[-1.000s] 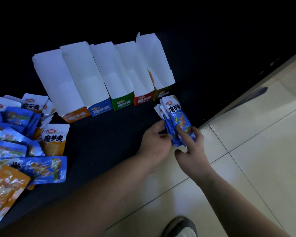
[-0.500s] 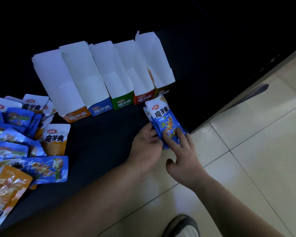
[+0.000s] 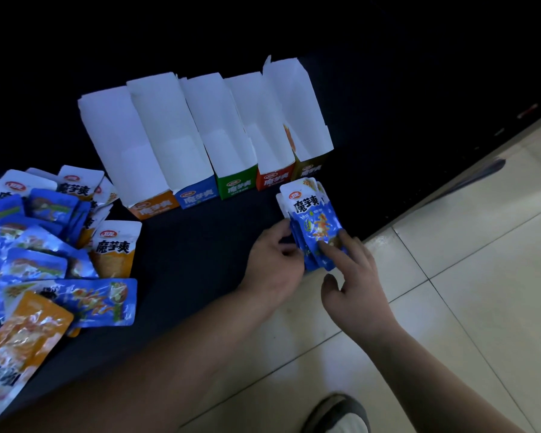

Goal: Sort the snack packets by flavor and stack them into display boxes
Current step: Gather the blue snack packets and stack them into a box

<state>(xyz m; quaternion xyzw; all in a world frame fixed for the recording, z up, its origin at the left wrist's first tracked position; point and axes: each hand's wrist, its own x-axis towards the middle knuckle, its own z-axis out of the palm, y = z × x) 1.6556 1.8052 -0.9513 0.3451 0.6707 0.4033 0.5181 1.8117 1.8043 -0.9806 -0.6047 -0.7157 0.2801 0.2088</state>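
Note:
A stack of blue snack packets (image 3: 311, 218) stands upright near the dark table's front edge. My left hand (image 3: 270, 260) grips its left side and my right hand (image 3: 353, 276) presses fingers on its front. Behind it stands a row of open display boxes with white flaps: orange (image 3: 152, 207), blue (image 3: 197, 195), green (image 3: 238, 187), red (image 3: 274, 179) and brown (image 3: 310, 170). A loose pile of blue and orange packets (image 3: 41, 245) lies at the left, with an orange packet (image 3: 114, 250) at its right side.
The dark table (image 3: 194, 245) ends along a diagonal front edge, with pale floor tiles (image 3: 466, 276) to the right. A shoe (image 3: 338, 410) shows at the bottom. The boxes' tall white flaps lean back.
Both hands moved the blue stack left, toward the boxes, and lowered it; it now stands just in front of the red and brown boxes.

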